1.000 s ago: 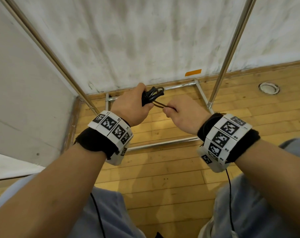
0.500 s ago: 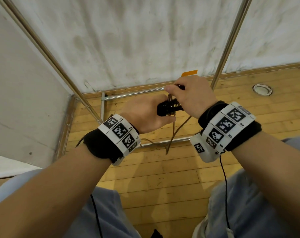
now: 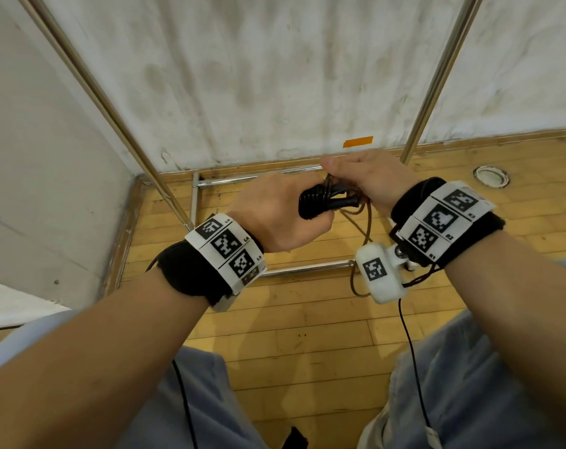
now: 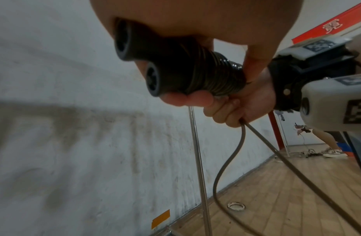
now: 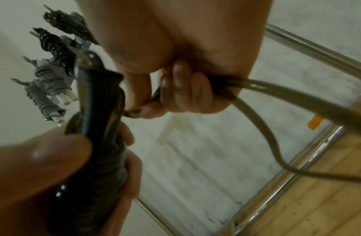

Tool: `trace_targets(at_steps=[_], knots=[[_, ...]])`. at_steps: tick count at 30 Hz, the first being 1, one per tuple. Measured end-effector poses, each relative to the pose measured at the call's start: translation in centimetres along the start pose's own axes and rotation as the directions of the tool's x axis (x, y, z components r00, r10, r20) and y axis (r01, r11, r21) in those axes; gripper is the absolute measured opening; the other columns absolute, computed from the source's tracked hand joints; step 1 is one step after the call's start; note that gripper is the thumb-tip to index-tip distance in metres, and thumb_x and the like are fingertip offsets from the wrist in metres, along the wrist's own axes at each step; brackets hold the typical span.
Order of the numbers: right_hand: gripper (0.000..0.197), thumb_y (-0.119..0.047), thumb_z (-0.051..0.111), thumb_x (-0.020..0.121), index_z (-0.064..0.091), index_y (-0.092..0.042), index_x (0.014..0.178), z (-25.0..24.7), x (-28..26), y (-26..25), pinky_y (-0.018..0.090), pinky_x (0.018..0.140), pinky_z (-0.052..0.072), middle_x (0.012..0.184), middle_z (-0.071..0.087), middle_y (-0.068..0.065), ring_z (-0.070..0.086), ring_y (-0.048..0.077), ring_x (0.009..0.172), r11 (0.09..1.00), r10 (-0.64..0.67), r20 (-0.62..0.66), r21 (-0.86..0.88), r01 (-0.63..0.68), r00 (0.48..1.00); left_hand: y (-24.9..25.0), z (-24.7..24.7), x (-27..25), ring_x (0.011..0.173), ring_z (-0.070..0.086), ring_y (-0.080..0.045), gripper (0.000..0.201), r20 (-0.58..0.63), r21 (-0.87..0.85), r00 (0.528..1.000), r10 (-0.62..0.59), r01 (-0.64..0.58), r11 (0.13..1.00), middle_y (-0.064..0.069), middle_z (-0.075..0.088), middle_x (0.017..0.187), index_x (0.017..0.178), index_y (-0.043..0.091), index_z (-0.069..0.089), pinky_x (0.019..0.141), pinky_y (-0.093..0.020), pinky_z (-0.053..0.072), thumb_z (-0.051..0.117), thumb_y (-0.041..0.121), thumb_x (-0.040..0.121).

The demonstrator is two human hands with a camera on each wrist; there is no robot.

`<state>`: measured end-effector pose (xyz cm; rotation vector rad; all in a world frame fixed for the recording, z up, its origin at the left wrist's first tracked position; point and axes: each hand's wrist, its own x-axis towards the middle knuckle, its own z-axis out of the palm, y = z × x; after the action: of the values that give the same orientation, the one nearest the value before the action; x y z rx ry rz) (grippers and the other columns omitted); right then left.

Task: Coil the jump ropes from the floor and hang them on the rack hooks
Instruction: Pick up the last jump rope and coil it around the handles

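Jump rope [image 3: 327,202]: in the head view its two black handles lie side by side as one bundle, long axis running left to right, held up over the wooden floor [image 3: 307,335] in front of the rack frame [image 3: 242,179]. The left hand [image 3: 275,215] is curled round the left end of the bundle. The right hand [image 3: 369,179] sits just to the right of it and slightly farther off, fingers closed on the loose cord, which drops in a loop toward the near floor. My guess is the next wrap turns on that layout: the cord leaves from the right end, so the right hand has to carry it round the bundle's axis while the left keeps the handles steady.

From the left wrist, the handles' [image 4: 153,63] butt ends point left toward the camera, with tight turns of cord [image 4: 215,79] already stacked to their right. The left fingers wrap the bundle; the right hand [image 4: 236,108] sits touching the wound end, cord trailing down out of its fist.

From the right wrist, the right fingers [image 5: 187,95] pinch the cord [image 5: 256,111] just beside the bundle, the slack looping away right. The left hand [image 5: 54,159] grips the wrapped handles [image 5: 94,143] near the camera. Far left, other coiled ropes [image 5: 50,75] already hang on the rack hooks.
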<state>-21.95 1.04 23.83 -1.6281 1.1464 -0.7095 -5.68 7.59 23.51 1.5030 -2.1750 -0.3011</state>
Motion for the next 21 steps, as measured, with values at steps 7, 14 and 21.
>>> trace_targets(at_steps=[7, 14, 21], knots=[[0.029, -0.025, 0.054, 0.094, 0.066, -0.022, 0.068, 1.8, -0.2, 0.3, 0.019, 0.039, 0.03, 0.051, 0.044, -0.005, 0.036, 0.009, 0.042, 0.952, 0.02, 0.012, 0.304, -0.022, 1.0, 0.0, -0.4, -0.2, 0.065, 0.059, -0.002, 0.021, -0.104, -0.252, 0.974, -0.201, 0.169, 0.953, 0.015, 0.06, 0.069, 0.09, 0.04, 0.054, 0.056, -0.025, 0.05, 0.055, 0.051, 0.072], [0.019, -0.018, 0.043, 0.097, 0.06, -0.021, 0.089, 4.2, -1.0, 0.5, 0.021, 0.054, 0.033, 0.065, 0.051, -0.015, 0.044, 0.002, 0.056, 0.935, -0.302, -0.155, -0.239, 0.26, 0.941, 0.4, -1.2, 0.7, 0.059, 0.059, -0.019, 0.018, -0.14, -0.432, 0.912, -0.387, 0.295, 0.852, 0.0, 0.063, 0.072, 0.078, 0.03, 0.051, 0.059, -0.045, 0.054, 0.053, 0.047, 0.074], [0.019, -0.018, 0.051, 0.093, 0.067, -0.009, 0.091, 3.8, -0.9, 0.9, 0.031, 0.069, 0.04, 0.093, 0.065, 0.007, 0.055, 0.021, 0.083, 0.768, -0.318, -0.144, -0.619, 0.165, 0.937, 0.0, -0.8, 0.8, 0.061, 0.055, 0.004, 0.023, -0.124, -0.235, 0.941, -0.315, 0.28, 0.931, 0.013, 0.056, 0.07, 0.092, 0.031, 0.047, 0.046, -0.011, 0.036, 0.06, 0.046, 0.082]])
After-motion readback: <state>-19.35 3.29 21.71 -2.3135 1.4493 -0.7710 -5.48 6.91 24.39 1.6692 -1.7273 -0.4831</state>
